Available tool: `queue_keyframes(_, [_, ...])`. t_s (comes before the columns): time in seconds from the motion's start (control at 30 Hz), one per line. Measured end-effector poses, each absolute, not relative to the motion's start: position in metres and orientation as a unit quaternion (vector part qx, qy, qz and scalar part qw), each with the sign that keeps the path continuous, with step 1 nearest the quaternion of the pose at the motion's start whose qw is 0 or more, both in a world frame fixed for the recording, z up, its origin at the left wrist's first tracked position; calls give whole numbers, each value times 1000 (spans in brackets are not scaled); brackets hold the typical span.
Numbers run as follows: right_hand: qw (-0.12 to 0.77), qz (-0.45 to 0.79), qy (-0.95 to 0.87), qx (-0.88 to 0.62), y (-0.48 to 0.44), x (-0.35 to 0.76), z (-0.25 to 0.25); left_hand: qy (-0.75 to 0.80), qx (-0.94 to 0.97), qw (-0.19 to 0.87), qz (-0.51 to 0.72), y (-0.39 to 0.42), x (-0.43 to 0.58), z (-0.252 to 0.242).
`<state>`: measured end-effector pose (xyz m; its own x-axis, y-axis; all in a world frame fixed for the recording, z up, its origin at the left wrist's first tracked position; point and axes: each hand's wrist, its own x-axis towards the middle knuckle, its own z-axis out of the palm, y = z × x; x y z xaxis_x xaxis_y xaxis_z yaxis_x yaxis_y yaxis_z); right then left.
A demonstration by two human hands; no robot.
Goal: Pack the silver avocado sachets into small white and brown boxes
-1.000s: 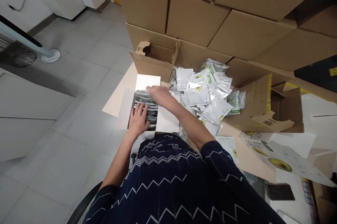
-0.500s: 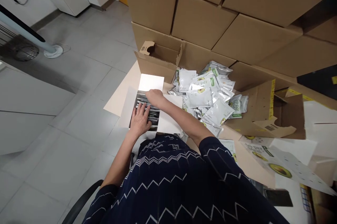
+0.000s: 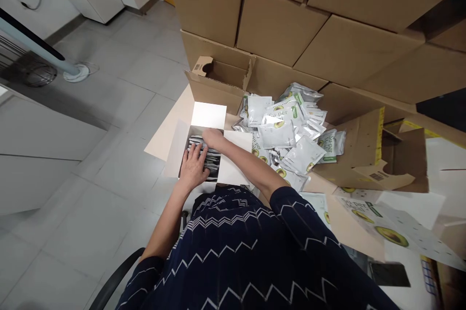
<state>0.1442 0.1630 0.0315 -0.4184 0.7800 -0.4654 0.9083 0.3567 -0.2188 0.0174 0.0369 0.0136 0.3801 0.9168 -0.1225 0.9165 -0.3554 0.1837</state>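
Observation:
An open white carton [image 3: 209,114] with its flaps spread stands right in front of me, holding a row of upright sachets [image 3: 213,160]. My left hand [image 3: 192,168] rests on top of the row, its fingers stretched and slightly apart. At the carton's far end, my right hand [image 3: 213,138] reaches down inside, knuckles up. Its fingertips are hidden by the hand and the carton, so I cannot see whether a sachet is in them. To the right lies a loose heap of white and silver sachets [image 3: 278,134] printed with avocados.
Behind the carton stands an opened brown box [image 3: 214,90]; another opened brown box [image 3: 364,155] sits to the right. Stacked large cartons [image 3: 280,28] wall off the back. A printed avocado box panel [image 3: 393,227] and a dark phone-like slab [image 3: 390,274] are at the lower right.
My right hand has dipped lower into the carton at its far end. My left hand stays on the sachets. The view has shifted slightly.

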Motion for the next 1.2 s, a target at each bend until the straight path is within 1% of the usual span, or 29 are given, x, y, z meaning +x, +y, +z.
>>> queue_keyframes(0.13, [120,-262,790,542,167,146,28,551,828,103,27,33,16,17])
queue_keyframes(0.27, [108,-274,792,535,167,148,35,552,818,102,128,15,27,25])
queue_keyframes(0.33, [102,-281,802,517,165,154,44,551,814,114,147,2,37,25])
queue_keyframes(0.4, [44,-268,813,516,161,167,56,548,820,110,124,-11,47,22])
queue_keyframes(0.5, [-84,-188,784,586,151,197,68,546,829,96,68,-22,57,14])
queue_keyframes(0.57, [-99,-161,738,648,144,221,67,547,831,95,48,-25,58,11])
queue_keyframes(0.7, [-67,-253,692,672,128,261,45,540,835,94,46,-24,45,8])
queue_keyframes(0.77, [-84,-304,672,670,119,272,32,544,833,84,53,-21,31,8])
queue_keyframes(0.87, [-137,-348,626,685,107,278,16,559,822,70,81,-17,4,7])
queue_keyframes(0.97, [-235,-372,578,687,102,277,6,591,786,89,160,-20,-23,5])
queue_keyframes(1.03, [-303,-427,539,659,104,272,2,643,707,131,263,-31,-36,1])
queue_keyframes(1.13, [-359,-520,489,601,111,258,-6,723,438,279,455,-56,-42,-12])
queue_keyframes(1.2, [-378,-540,466,590,116,248,-10,721,276,376,513,-70,-40,-22])
